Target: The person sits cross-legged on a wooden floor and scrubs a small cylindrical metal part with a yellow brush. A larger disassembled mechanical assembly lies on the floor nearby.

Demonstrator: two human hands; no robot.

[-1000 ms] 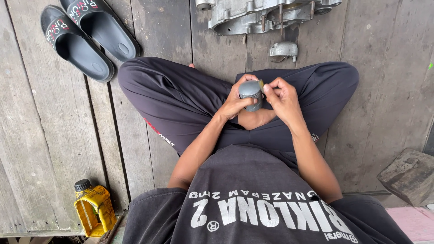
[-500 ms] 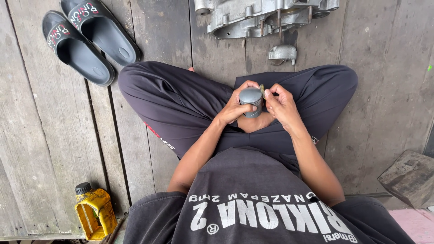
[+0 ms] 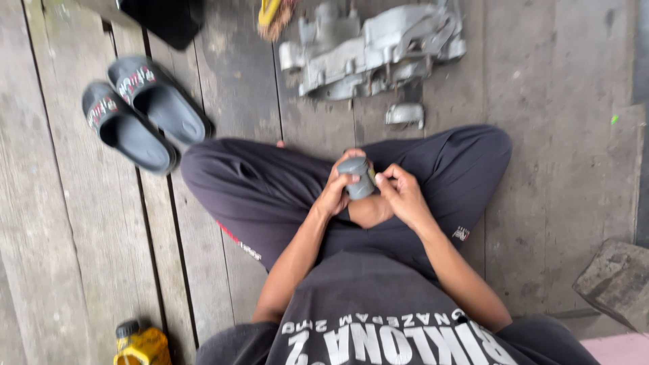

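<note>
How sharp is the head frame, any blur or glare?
Head view: soft motion blur throughout, smearing the grey metal engine casing and the pair of dark grey slide sandals; flat, diffuse daylight, no glare, faint shadows only; the small grey cylindrical part between left hand and right hand lacks fine detail.

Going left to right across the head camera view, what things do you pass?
Yellow bottle → pair of grey slippers → left hand → grey cylindrical part → right hand → stone block.
</note>
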